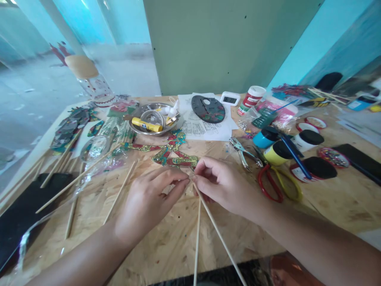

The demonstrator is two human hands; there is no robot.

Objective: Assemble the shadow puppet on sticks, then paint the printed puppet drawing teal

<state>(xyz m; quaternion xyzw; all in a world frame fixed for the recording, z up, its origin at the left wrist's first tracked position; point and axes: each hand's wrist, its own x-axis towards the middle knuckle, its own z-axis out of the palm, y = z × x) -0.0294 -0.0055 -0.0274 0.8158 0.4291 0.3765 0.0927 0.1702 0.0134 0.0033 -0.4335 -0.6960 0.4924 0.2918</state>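
Two thin wooden sticks, one slanting (220,235) and one nearly upright in view (197,242), meet near my fingertips and run down past the table's front edge. My right hand (218,184) pinches the top end of the slanting stick. Close beside it, the thumb and forefinger of my left hand (151,194) are pressed together; whatever sits between them is too small to make out. Just beyond both hands lies a flat, jointed paper puppet figure (175,153) patterned in red, yellow and teal. Part of it is hidden behind my fingers.
On the left lie more wooden sticks (120,192), clear plastic wrap and a black flat object (26,210). A metal dish (139,129) holds a glue stick. To the right are a hole punch (242,153), scissors (270,182) and several paint jars (312,169).
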